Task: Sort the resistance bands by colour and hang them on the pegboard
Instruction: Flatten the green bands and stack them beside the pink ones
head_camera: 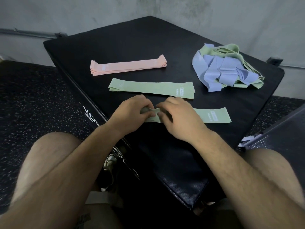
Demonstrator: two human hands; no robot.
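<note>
**A:** What is held nearest the person?

**B:** A green band [212, 115] is pinched at its left end by both hands. The left hand [132, 111] is closed on it, its fingers [148, 115] curled round the fold. The right hand [179, 119] is closed on it just beside, its fingers [162, 114] curled onto the same end. The rest of the band is laid flat to the right on the black padded desk [132, 38].

**A:** Is anything kept in a container?

**B:** A dark perforated panel [283, 134] is seen at the right edge, and a lilac strip [247, 140] is seen at its near left corner. Whether the panel belongs to a container, or the strip is held in it, cannot be told.

**A:** And farther off?

**B:** A second green band [151, 88] is laid flat just beyond the hands. Beyond that, a pink stack [128, 66] is laid neatly, well apart from a loose heap [227, 70] of lilac and green bands tangled together at the far right. A speckled floor [33, 96] is seen to the left and a grey wall [99, 10] behind.
</note>
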